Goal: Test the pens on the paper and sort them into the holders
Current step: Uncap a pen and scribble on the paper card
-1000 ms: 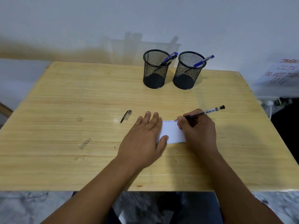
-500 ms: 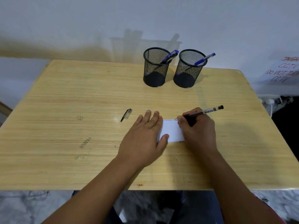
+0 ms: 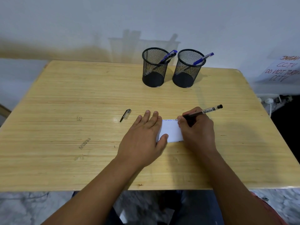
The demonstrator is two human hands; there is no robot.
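So the right hand (image 3: 197, 132) is gripping a black pen (image 3: 203, 112) in a writing hold, fingers closed around the barrel, with the tip sitting at the top right corner of the small white paper (image 3: 172, 131). The back end of the pen is pointing out toward 2 o'clock. There's a thin line of scribbles running along the top edge of the paper, too small to read.

The left hand (image 3: 143, 138) is lying flat and spread out, palm down, pinning the left side of the paper to the wooden table (image 3: 65, 98), thumb pressing on the lower left corner. It isn't gripping anything, just holding the sheet down.

A loose pen cap (image 3: 125, 115) is lying on the table at about 10 o'clock from the left hand, near it but not touching.

Up at 12 o'clock from the paper, well apart from the hands, two black mesh holders are standing side by side near the far edge. The left holder (image 3: 154, 69) is carrying blue pens (image 3: 168, 56) leaning toward 2 o'clock (looks like two, hard to be sure), and the right holder (image 3: 188, 70) has one blue pen (image 3: 203, 58) leaning the same way.

Over at 2 o'clock, off the table, a handwritten sign (image 3: 282, 70) is showing "CCTV" and "DO NOT TURN".
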